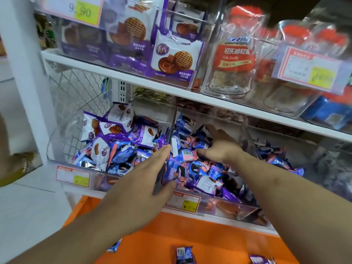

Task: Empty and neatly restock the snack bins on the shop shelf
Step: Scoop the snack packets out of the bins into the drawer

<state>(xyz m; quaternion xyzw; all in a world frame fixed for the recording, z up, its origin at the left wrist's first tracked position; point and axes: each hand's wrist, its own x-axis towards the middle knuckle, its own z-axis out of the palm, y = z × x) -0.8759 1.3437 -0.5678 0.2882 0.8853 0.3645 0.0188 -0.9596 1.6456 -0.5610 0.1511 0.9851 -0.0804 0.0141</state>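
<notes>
Gripping the clear divider (172, 130) between two bins, the left hand (150, 172) has its fingers on the left face and its thumb on the right, low at centre frame. Just right of it, the right hand (219, 143) lies palm down in the right bin (245, 208), fingers spread and curling into the heap of small blue, pink and purple packets (192, 164); whether it has closed on any packet I cannot tell. Left of the divider, the left bin (57, 134) holds a similar heap with several white-and-purple biscuit packets (99, 128) on top. Two price tags (73, 176) are clipped to the bin fronts, one per bin. Below, an orange tray (190, 231) fills the bottom of the frame with three loose packets (184, 254) showing on it, two of them cut by the frame edge or an arm. Across the upper frame, a white shelf (133, 77) carries clear bins of large purple biscuit bags (173, 58) at upper centre and red-labelled sweet bags (238, 54) at upper right, with two more price cards. At far left, a foot in a gold sandal (21, 164) stands on the floor.
</notes>
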